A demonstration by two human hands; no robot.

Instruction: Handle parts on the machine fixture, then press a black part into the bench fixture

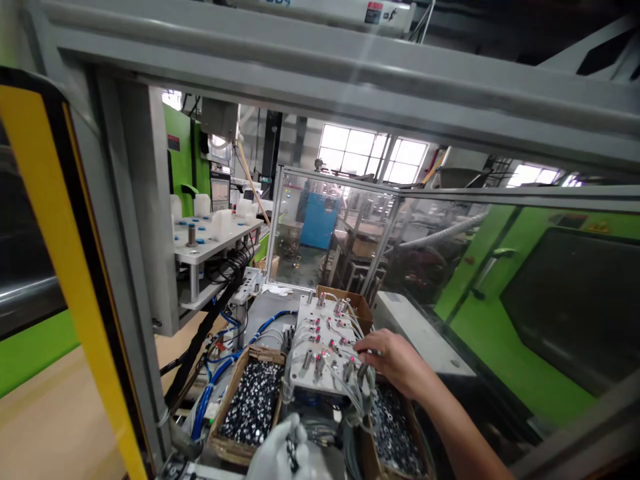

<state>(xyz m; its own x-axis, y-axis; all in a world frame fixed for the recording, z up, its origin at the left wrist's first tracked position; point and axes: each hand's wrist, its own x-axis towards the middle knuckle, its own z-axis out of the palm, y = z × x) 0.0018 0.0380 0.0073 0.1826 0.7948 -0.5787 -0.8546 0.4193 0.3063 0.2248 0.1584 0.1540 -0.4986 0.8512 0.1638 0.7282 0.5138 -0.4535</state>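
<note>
Yellow edging runs down the door frame (75,280) at the far left, and just past it a grey shelf (213,243) carries white blocks and blue dots, with black and blue cables (220,360) hanging below it. Lower down, a cardboard box of small dark metal parts (250,403) sits left of a grey plate (325,350) studded with red-tipped fittings and thin wires. At the bottom edge the left hand (280,453), in a white glove, is closed around a few small dark parts. The bare right hand (395,360) rests on the plate's right edge, fingers curled onto a fitting there. Under that wrist lies a second box of silvery parts (395,433), and a green machine (540,320) stands at the right
</note>
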